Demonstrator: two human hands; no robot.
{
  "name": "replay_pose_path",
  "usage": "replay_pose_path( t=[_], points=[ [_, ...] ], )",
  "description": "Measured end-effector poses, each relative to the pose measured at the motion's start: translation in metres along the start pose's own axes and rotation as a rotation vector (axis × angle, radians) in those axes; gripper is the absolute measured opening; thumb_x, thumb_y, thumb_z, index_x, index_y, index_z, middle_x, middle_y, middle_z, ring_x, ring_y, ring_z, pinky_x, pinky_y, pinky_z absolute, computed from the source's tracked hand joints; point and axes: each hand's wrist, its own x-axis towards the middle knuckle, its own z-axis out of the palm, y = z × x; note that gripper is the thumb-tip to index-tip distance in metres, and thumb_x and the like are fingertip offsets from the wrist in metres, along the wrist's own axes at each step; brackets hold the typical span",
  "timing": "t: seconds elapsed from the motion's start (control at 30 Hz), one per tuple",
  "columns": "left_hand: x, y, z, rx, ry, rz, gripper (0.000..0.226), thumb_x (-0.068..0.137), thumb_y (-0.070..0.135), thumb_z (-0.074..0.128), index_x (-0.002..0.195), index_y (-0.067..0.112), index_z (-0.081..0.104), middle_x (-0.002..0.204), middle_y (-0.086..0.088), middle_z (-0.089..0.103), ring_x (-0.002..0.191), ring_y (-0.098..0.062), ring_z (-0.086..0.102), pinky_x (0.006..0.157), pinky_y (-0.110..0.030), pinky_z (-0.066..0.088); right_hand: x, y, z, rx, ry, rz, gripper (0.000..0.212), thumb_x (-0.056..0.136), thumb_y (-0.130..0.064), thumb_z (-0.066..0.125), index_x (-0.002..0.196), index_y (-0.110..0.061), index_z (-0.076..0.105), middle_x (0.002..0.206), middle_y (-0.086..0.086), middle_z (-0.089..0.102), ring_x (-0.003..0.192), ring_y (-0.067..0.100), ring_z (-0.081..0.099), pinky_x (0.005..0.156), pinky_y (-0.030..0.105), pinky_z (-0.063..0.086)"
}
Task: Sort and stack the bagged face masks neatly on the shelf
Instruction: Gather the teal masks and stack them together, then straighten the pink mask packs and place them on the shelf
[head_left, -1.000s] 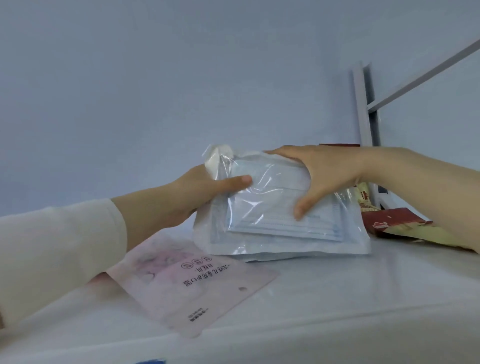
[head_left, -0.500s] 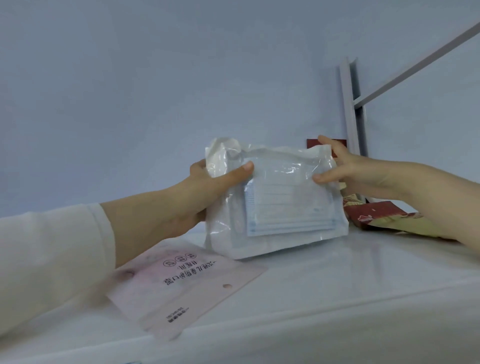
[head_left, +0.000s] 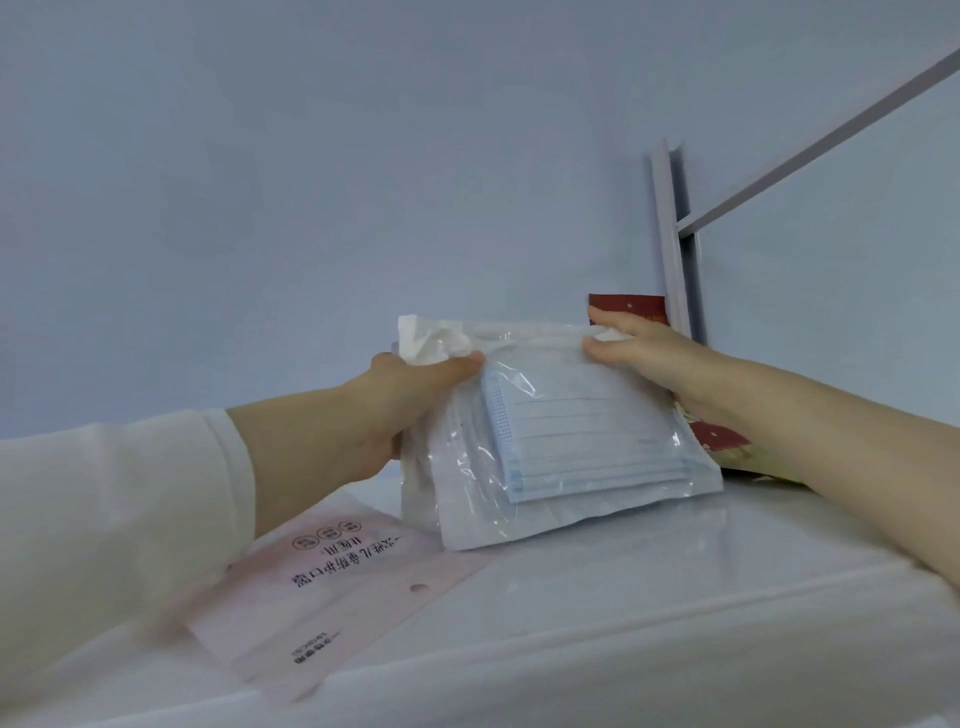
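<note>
- Left hand (head_left: 395, 410): I see it clamped on the upper left corner of the clear mask bag (head_left: 571, 441), thumb across the front face and the other fingers hidden behind. A white sleeve (head_left: 104, 519) covers the forearm.
- Right hand (head_left: 660, 364): pinches the bag's upper right corner, thumb on the front and fingers over the top edge; the forearm is bare.
- Clear mask bag: held upright between both hands over the middle of the shelf (head_left: 675, 597), its lower edge at the surface; I cannot tell whether it touches. Blue pleated masks show through the film. The edge of another white bag shows behind it on the left.
- Pink packet (head_left: 332, 587): lies flat toward the shelf's front edge, left of middle, with printed text upside down to me. Its far corner reaches under the bag's lower edge.
- Red packets (head_left: 628, 306): sit at the shelf's back right, behind the right hand, beside the grey upright post (head_left: 670, 234).
</note>
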Motion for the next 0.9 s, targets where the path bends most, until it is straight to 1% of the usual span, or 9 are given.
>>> replay_pose_path(
  t=[0.13,0.2,0.3,0.37,0.43,0.5,0.6,0.77,0.9],
  points=[
    [0.003,-0.003,0.006,-0.015,-0.022,-0.052,0.052,0.081,0.039,0.071,0.122,0.009,0.056,0.108,-0.009,0.070,0.096,-0.026,0.069,0.081,-0.041,0.056,0.002,0.007,-0.002,-0.123,0.065,-0.009,0.050,0.088,-0.043,0.057,0.136,-0.034,0.044,0.149,-0.003,0.033,0.135,0.017,0.034,0.105,0.027,0.028],
    [0.001,-0.006,0.007,-0.010,-0.058,-0.085,0.067,0.075,0.037,0.077,0.129,0.008,0.050,0.112,-0.010,0.068,0.095,-0.027,0.069,0.073,-0.040,0.059,0.000,0.010,0.000,-0.188,-0.007,0.028,0.044,0.089,-0.040,0.057,0.132,-0.033,0.048,0.149,-0.003,0.033,0.134,0.017,0.033,0.097,0.024,0.026],
    [-0.002,-0.010,0.009,0.006,0.004,-0.094,0.102,0.071,0.027,0.082,0.148,0.016,0.017,0.133,-0.009,0.052,0.104,-0.028,0.064,0.070,-0.040,0.057,-0.005,0.012,0.003,-0.264,-0.053,0.084,0.037,0.086,-0.039,0.058,0.123,-0.035,0.055,0.146,0.001,0.036,0.130,0.020,0.037,0.101,0.025,0.028],
    [-0.004,-0.011,0.010,0.068,-0.009,-0.119,0.098,0.078,0.021,0.075,0.150,0.018,0.010,0.139,-0.009,0.046,0.110,-0.026,0.059,0.076,-0.033,0.051,-0.011,0.011,0.006,-0.377,-0.096,0.106,0.039,0.087,-0.039,0.054,0.127,-0.036,0.052,0.146,0.005,0.032,0.131,0.023,0.035,0.111,0.031,0.025],
    [-0.009,-0.012,0.011,0.125,-0.099,-0.168,0.084,0.082,0.019,0.071,0.149,0.011,0.020,0.126,-0.007,0.056,0.100,-0.020,0.060,0.075,-0.028,0.049,-0.017,0.008,0.010,-0.542,-0.231,0.123,0.044,0.095,-0.034,0.042,0.138,-0.034,0.041,0.152,0.006,0.023,0.138,0.025,0.023,0.113,0.033,0.016],
    [-0.011,-0.013,0.010,0.198,-0.171,-0.202,0.079,0.082,0.025,0.073,0.144,0.003,0.030,0.117,-0.005,0.059,0.104,-0.018,0.059,0.086,-0.028,0.048,-0.022,0.002,0.013,-0.671,-0.326,0.137,0.044,0.101,-0.025,0.026,0.145,-0.028,0.030,0.155,0.004,0.016,0.142,0.025,0.013,0.113,0.029,0.012],
    [-0.010,-0.013,0.005,0.288,-0.206,-0.192,0.099,0.058,0.043,0.079,0.139,0.004,0.038,0.148,-0.010,0.038,0.138,-0.023,0.033,0.116,-0.041,0.025,-0.028,-0.006,0.014,-0.762,-0.344,0.118,0.044,0.103,-0.019,0.019,0.146,-0.019,0.029,0.155,0.000,0.022,0.142,0.019,0.018,0.110,0.023,0.015],
    [-0.013,-0.002,0.001,0.332,-0.176,-0.133,0.070,0.085,0.041,0.063,0.144,0.016,0.036,0.157,0.001,0.020,0.146,-0.018,0.013,0.119,-0.039,0.013,-0.030,-0.011,0.011,-0.723,-0.313,0.062,0.047,0.103,-0.034,0.021,0.139,-0.014,0.043,0.148,0.004,0.038,0.134,0.020,0.034,0.106,0.027,0.024],
    [-0.027,0.013,-0.004,0.378,-0.088,-0.033,0.076,0.089,0.045,0.056,0.149,0.015,0.022,0.159,0.000,0.014,0.147,-0.018,0.008,0.119,-0.037,0.011,-0.036,-0.016,0.011,-0.770,-0.207,0.001,0.057,0.101,-0.044,0.017,0.121,-0.009,0.056,0.125,0.008,0.055,0.121,0.025,0.047,0.096,0.031,0.033]
  ],
)
